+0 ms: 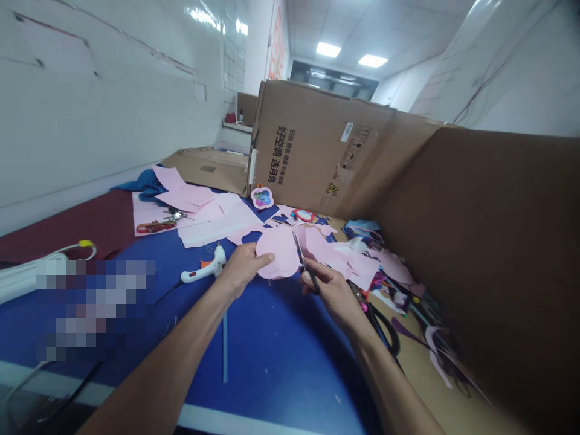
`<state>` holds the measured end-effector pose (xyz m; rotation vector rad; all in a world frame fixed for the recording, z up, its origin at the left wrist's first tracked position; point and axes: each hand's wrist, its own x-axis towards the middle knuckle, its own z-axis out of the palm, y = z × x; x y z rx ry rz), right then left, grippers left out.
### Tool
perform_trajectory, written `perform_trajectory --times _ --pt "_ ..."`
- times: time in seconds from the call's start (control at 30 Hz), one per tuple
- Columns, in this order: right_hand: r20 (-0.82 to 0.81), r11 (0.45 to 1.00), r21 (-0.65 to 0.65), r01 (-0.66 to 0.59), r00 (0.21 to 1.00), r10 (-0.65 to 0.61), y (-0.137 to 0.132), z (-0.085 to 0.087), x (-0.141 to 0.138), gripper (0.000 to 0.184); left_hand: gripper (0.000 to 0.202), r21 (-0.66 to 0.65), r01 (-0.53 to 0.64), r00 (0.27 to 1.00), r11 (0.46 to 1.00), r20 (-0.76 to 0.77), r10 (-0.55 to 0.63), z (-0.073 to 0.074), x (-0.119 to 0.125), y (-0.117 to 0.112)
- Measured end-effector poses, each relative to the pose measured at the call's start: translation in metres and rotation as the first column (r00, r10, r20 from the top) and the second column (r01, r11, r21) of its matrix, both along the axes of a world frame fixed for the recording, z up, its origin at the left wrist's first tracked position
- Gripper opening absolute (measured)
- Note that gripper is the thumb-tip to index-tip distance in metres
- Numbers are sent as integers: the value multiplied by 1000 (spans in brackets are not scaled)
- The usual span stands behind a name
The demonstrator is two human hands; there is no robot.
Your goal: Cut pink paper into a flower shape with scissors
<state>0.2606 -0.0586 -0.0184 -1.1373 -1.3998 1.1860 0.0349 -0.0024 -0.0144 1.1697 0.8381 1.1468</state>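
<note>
Between thumb and fingers, my left hand [242, 269] pinches a scalloped piece of pink paper [277, 254] by its left side. My right hand [330, 289] is closed round the dark handles of a pair of scissors [298, 244]. Their blades point up and away from me and lie along the right edge of the pink piece. Beyond the blades, more pink paper [324, 248] spreads to the right; whether it is joined to the held piece I cannot tell. Left of my left hand a white glue gun [206, 267] rests on the blue table.
Tall cardboard [326, 151] walls off the back and right. Pink sheets [185, 193] and red-handled pliers [156, 226] lie at the back left. Large black-handled scissors [383, 326] lie beside my right forearm, near paper scraps [399, 272]. A white power strip [34, 278] is far left.
</note>
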Motion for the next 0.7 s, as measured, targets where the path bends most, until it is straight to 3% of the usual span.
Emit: perform_trajectory --times 0.7 --pt "15 1000 -9 12 1000 -12 -1 3 -2 60 33 -19 -4 999 1000 34 5 -1 0 1"
